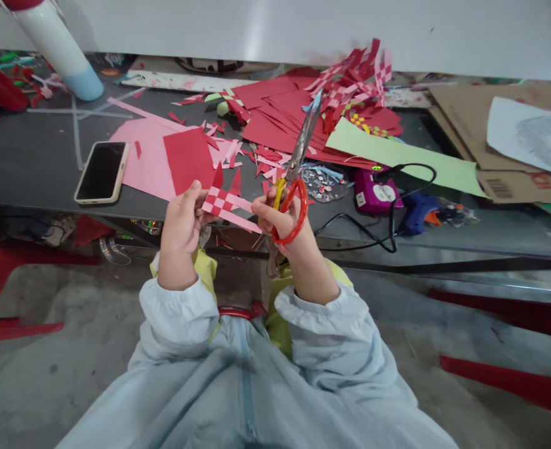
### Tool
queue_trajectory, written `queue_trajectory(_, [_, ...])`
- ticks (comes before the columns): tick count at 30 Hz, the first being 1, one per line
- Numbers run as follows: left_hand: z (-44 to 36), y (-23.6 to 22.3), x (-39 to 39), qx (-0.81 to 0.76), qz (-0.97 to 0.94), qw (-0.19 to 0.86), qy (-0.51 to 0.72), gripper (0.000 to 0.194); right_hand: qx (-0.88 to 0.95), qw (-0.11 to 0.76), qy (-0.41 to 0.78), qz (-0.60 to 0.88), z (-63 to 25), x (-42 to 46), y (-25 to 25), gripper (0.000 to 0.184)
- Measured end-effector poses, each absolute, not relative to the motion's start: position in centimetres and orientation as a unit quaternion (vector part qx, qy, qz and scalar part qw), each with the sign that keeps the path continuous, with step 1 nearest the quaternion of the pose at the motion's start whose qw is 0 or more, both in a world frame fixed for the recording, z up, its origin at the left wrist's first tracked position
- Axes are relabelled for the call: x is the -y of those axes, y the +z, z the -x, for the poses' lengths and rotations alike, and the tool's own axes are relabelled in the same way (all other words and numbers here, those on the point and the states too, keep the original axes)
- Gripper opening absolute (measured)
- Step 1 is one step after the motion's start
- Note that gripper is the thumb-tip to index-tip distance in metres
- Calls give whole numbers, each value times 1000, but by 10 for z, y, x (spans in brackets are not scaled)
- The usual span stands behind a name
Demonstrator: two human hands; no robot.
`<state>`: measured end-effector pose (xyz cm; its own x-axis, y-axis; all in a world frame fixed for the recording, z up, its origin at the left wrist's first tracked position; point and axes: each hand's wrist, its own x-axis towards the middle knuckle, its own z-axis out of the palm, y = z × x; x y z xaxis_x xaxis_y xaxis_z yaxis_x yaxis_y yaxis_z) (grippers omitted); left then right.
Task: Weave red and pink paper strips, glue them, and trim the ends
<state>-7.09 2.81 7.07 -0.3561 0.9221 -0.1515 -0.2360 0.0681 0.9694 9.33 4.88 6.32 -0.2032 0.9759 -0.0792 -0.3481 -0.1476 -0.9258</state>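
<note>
Between my two hands is a small woven paper piece (219, 202), checkered red and pink, with red ends sticking up and pink strips reaching right. My left hand (181, 218) pinches its left edge between thumb and fingers. With thumb and fingertips, my right hand (282, 215) grips the end of a pink strip. A pair of scissors (297, 154) with red and yellow handles hangs on that same hand, blades pointing up and away. Behind the woven piece lie a red paper square (190, 159) and a larger pink sheet (144, 156) on the table.
A phone (101, 172) and a bottle (62, 53) stand left on the table (36, 149). Red sheets (275, 112), woven strips (364, 68) and paper scraps lie behind. To the right are a green paper strip (406, 153), a purple box (377, 192), a blue glue gun (418, 212) and cardboard (504, 149).
</note>
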Motion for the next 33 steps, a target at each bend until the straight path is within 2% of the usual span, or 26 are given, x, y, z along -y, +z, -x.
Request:
queue_trajectory(14, [72,70,-29,-532,-297,492,622,36,418,505,653,379,-92,-50,60,48])
queue_trajectory(22, [78,63,-27,-504,-371,461,630,22,418,514,636,395,-94,-50,60,50])
queue_trajectory(25, [79,61,-27,-474,-413,390,673,12,412,561,603,389,-95,-51,60,48])
queue_trajectory(28, [82,58,-29,-437,-486,270,707,10,398,593,585,384,-96,-52,60,48])
queue_trajectory(31, [85,54,-33,-396,-543,169,720,11,400,590,590,379,-96,-53,60,52])
queue_trajectory(33, [86,51,-35,-380,-568,148,715,13,415,576,603,365,-95,-53,60,52])
